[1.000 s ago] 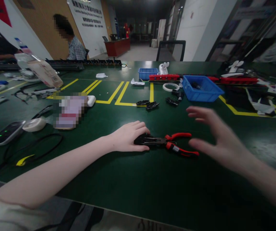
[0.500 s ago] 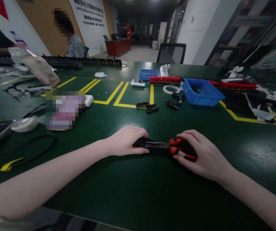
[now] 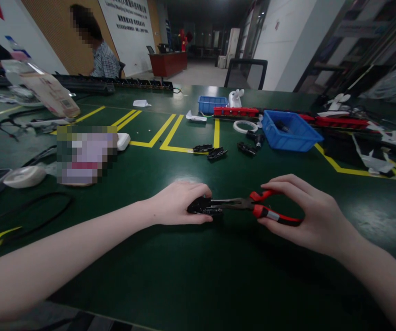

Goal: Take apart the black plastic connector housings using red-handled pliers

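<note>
My left hand (image 3: 182, 202) is closed around a small black part (image 3: 203, 206), gripping it just above the green table. What kind of part it is I cannot make out, since my fingers hide much of it. In my right hand (image 3: 313, 216) is a pair of long-nose pliers (image 3: 244, 203) with red and black handles. The handles are spread apart between thumb and fingers. The long jaws point left and reach the black part at my left hand; whether they grip it I cannot tell.
Several black parts (image 3: 216, 153) lie farther back, left of a blue bin (image 3: 290, 133) and a white ring (image 3: 245, 126). A blurred-out phone-like object (image 3: 87, 158), a bottle (image 3: 51, 92) and black cables (image 3: 63, 202) are at left. A person (image 3: 104, 59) sits beyond the table.
My right hand has moved right with the pliers, whose handles are spread wider. More of the jaws and of the black part shows. My left hand has hardly moved.
</note>
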A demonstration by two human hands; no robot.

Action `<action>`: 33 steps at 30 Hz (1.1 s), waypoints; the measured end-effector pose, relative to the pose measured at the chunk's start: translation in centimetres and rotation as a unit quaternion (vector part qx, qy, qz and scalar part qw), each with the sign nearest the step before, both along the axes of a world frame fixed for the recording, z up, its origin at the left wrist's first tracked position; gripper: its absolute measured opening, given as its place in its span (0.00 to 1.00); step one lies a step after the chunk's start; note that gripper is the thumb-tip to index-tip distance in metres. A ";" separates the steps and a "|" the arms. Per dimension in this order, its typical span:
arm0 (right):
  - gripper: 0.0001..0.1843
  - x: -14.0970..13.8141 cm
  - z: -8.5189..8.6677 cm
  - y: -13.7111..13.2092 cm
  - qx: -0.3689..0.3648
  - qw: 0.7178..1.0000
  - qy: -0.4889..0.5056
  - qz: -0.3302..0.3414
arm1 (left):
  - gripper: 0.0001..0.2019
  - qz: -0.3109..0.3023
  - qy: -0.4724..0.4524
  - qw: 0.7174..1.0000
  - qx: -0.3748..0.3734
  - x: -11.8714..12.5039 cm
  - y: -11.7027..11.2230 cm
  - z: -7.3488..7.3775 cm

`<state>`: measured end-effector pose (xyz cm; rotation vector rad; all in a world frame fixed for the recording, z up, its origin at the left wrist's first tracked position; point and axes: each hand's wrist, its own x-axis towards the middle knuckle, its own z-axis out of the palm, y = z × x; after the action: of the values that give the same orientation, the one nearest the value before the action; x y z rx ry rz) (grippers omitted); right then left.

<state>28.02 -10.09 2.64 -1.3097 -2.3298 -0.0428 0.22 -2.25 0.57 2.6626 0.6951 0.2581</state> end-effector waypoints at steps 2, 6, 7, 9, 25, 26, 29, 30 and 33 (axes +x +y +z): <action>0.21 -0.5 -0.2 -0.4 -0.008 1.000 0.000 -0.003 | 0.18 0.008 -0.001 1.000 -0.005 0.0 -0.1 0.0; 0.19 -1.4 -0.6 -0.9 -0.033 0.999 0.009 -0.012 | 0.19 0.019 -0.004 0.999 -0.025 0.2 -0.3 -0.1; 0.19 -1.6 -0.6 -1.0 -0.039 0.999 0.013 -0.015 | 0.19 0.018 -0.003 0.999 -0.026 0.2 -0.3 -0.1; 0.18 -1.7 -0.7 -1.0 -0.053 0.998 0.026 -0.027 | 0.19 0.020 0.002 1.000 -0.023 0.3 -0.3 -0.1; 0.18 -2.7 -1.1 -1.1 -0.087 0.994 0.039 -0.044 | 0.21 0.012 0.011 1.000 0.015 0.3 -0.3 -0.5; 0.18 -2.7 -1.1 -1.1 -0.082 0.995 0.034 -0.042 | 0.21 0.011 0.010 1.000 0.014 0.3 -0.3 -0.5; 0.17 -2.7 -1.1 -1.1 -0.072 0.996 0.026 -0.036 | 0.20 0.007 0.010 1.000 0.014 0.3 -0.4 -0.5; 0.18 -2.6 -1.1 -1.1 -0.071 0.997 0.024 -0.035 | 0.20 0.007 0.011 1.000 0.015 0.3 -0.4 -0.5; 0.18 -2.3 -0.9 -1.1 -0.076 0.996 0.023 -0.043 | 0.20 0.012 0.012 1.000 0.016 0.3 -0.4 -0.5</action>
<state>25.71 -11.16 1.76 -1.4686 -2.2741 0.1399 0.53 -2.64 0.09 2.6942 0.7355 0.2462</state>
